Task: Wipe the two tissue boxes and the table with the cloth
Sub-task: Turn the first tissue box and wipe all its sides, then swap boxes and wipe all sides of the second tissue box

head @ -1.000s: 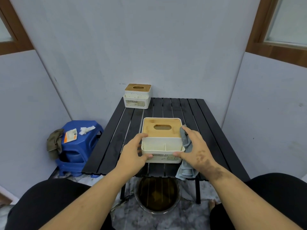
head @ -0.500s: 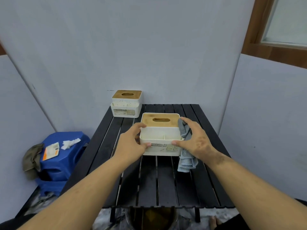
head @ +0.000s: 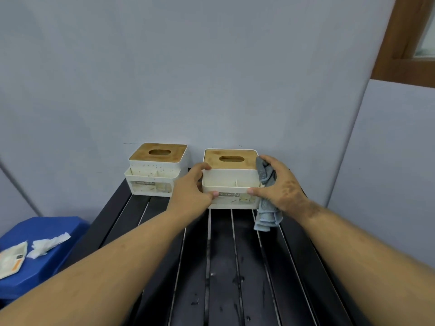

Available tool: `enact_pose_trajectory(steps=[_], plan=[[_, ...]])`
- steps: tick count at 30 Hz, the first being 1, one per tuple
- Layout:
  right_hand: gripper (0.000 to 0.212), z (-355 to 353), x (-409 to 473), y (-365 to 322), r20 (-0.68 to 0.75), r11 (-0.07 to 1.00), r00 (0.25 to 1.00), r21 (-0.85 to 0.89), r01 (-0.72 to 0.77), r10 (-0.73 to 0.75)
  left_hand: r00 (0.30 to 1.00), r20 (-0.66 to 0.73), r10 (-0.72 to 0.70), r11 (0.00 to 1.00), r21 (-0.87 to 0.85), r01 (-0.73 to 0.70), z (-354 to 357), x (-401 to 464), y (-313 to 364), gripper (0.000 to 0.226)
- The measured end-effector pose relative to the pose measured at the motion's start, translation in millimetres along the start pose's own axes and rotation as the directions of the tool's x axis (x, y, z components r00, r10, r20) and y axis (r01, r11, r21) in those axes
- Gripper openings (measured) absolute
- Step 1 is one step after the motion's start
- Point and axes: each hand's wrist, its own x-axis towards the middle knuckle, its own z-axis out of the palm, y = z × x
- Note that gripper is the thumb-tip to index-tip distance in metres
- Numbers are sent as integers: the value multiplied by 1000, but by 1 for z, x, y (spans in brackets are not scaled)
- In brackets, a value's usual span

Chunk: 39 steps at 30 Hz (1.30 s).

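Note:
Two white tissue boxes with wooden lids stand at the far end of the black slatted table point(head: 221, 267). The right tissue box point(head: 229, 178) is held from both sides. My left hand point(head: 191, 189) grips its left side, thumb on the front face. My right hand point(head: 279, 187) grips its right side and presses the grey-blue cloth point(head: 267, 215) against it; the cloth hangs down onto the table. The left tissue box point(head: 156, 171) stands alone by the wall, speckled with dark spots.
A blue plastic stool point(head: 40, 252) stands left of the table with crumpled tissue point(head: 48, 243) and a packet point(head: 10, 258) on it. Grey walls close in behind and right. Wet marks show on the near table slats.
Both hands have moved the held tissue box away from me to the table's far end, beside the other box. The cloth went along with it.

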Motion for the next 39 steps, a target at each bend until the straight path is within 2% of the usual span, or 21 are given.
enact_pose_trajectory(steps=[11,18,23,27,30,35,37,39], plan=[[97,6,38,38,0,999,999,-2,37,-37,1000,-23,18,999,44,-17,33,39,-37,56],[90,10,41,35,-24,996,999,-90,27,-29,1000,-30,1,997,79,1,43,48,-43,59],[85,8,45,26,13,984,1000,-178,25,-23,999,-17,-30,995,97,31,45,54,-38,58],[76,5,46,17,42,968,999,-251,17,-7,998,5,-56,983,176,54,42,55,-27,59],[67,2,45,7,68,951,998,-309,17,5,996,52,-75,971,231,61,35,56,-19,64],[62,-5,28,-15,-19,945,999,-326,24,-32,976,210,-61,979,203,18,-1,34,-8,89],[63,-2,18,-28,-11,945,997,-320,63,-70,981,190,-46,975,220,3,-27,19,-11,85],[63,8,8,-45,23,947,993,-299,116,-114,993,111,-42,980,199,19,-58,7,-22,71]])
